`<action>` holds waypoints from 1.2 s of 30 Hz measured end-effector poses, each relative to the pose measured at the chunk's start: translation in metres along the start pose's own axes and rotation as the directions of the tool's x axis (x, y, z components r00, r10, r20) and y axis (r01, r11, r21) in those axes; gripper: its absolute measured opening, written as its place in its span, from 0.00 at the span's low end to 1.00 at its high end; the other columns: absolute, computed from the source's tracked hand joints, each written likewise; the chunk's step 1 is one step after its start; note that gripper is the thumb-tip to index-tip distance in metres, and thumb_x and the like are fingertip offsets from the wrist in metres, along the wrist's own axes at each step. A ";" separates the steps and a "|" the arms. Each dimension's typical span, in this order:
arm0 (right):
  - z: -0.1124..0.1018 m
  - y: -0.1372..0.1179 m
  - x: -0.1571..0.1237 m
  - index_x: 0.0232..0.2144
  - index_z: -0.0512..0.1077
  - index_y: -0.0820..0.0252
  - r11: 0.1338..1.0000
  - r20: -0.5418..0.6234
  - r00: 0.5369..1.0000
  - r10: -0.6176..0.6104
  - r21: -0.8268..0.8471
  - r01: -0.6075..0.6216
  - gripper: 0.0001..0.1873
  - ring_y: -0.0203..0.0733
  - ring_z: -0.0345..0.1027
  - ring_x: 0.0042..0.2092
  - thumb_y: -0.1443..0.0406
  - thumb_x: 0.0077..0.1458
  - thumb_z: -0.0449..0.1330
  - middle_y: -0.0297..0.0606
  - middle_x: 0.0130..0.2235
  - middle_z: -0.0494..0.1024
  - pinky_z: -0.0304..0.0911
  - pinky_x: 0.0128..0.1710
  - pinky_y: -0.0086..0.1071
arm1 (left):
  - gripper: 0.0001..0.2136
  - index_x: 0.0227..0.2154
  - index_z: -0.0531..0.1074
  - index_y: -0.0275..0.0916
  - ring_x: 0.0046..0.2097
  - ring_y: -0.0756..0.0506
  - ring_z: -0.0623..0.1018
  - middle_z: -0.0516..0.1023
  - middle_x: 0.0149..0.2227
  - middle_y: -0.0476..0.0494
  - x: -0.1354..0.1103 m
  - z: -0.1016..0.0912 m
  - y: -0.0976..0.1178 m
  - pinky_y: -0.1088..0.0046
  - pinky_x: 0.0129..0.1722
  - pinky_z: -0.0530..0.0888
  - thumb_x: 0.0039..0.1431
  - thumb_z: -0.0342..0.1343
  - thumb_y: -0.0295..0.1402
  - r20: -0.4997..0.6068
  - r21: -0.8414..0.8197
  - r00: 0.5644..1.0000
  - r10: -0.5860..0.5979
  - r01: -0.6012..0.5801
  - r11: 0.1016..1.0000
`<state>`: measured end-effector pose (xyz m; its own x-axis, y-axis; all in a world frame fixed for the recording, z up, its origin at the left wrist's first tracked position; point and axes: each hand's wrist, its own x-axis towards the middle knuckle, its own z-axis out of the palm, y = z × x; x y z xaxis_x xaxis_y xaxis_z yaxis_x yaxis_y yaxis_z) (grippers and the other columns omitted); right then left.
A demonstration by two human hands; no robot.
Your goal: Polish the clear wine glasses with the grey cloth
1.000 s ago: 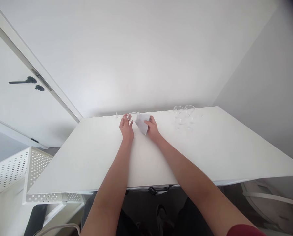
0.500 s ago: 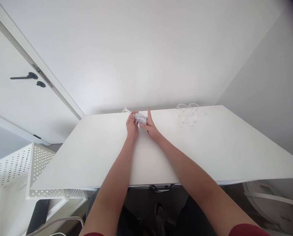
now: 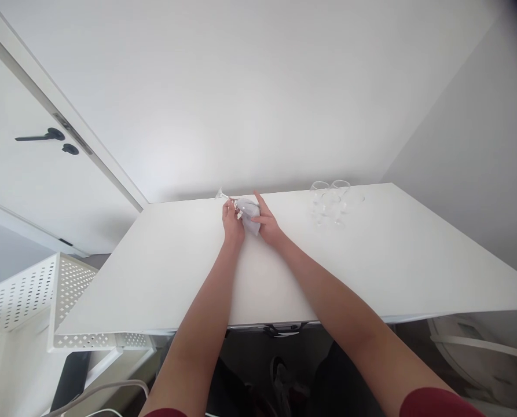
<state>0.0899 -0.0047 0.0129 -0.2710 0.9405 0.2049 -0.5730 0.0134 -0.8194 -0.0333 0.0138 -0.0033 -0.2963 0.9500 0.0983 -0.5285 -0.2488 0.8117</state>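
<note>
A clear wine glass lies tilted sideways between my hands, its foot pointing left and away from me. My left hand is closed around the glass where stem meets bowl. A thin grey cloth covers the bowl, with a corner hanging down toward the table. On the right side my right hand holds the cloth against the bowl, its thumb across the front and a finger stretched out behind. The rim and most of the bowl are hidden by the cloth.
Several clear stemmed glasses stand grouped on the white table, right of my hands near the wall. A white perforated rack is at the lower left. The door with a black handle is at the left.
My right hand has turned a little and its thumb has shifted upward. More of the grey cloth now hangs below the bowl. My left hand keeps its hold on the glass.
</note>
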 end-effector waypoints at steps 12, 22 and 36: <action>-0.012 -0.002 0.004 0.71 0.55 0.39 0.989 0.042 0.999 0.002 0.145 -0.008 0.51 0.49 0.75 0.53 0.69 0.47 0.63 0.33 0.54 0.80 0.73 0.50 0.46 | 0.27 0.51 0.75 0.45 0.53 0.41 0.79 0.80 0.51 0.41 0.000 0.003 -0.006 0.64 0.54 0.73 0.51 0.73 0.46 0.110 0.043 0.994 -0.005 0.000 0.999; -0.015 -0.001 0.004 0.72 0.54 0.38 0.985 0.022 0.999 -0.033 0.171 0.029 0.50 0.51 0.74 0.55 0.67 0.47 0.62 0.33 0.54 0.79 0.73 0.52 0.49 | 0.27 0.49 0.69 0.47 0.45 0.44 0.80 0.79 0.46 0.44 0.003 -0.003 -0.009 0.67 0.46 0.72 0.51 0.72 0.48 0.072 0.120 0.997 -0.030 0.022 0.993; -0.020 0.006 0.009 0.73 0.52 0.42 0.995 0.063 0.998 -0.030 -0.090 0.035 0.55 0.50 0.71 0.58 0.68 0.44 0.63 0.32 0.61 0.76 0.67 0.59 0.46 | 0.26 0.49 0.78 0.42 0.57 0.38 0.78 0.80 0.55 0.37 -0.005 0.007 0.001 0.62 0.53 0.75 0.64 0.54 0.59 0.207 0.007 0.975 -0.078 0.078 0.997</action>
<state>0.0990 0.0106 -0.0007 -0.3019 0.9166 0.2623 -0.5106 0.0769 -0.8564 -0.0269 0.0101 0.0008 -0.0834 0.9849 0.1519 -0.5445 -0.1727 0.8208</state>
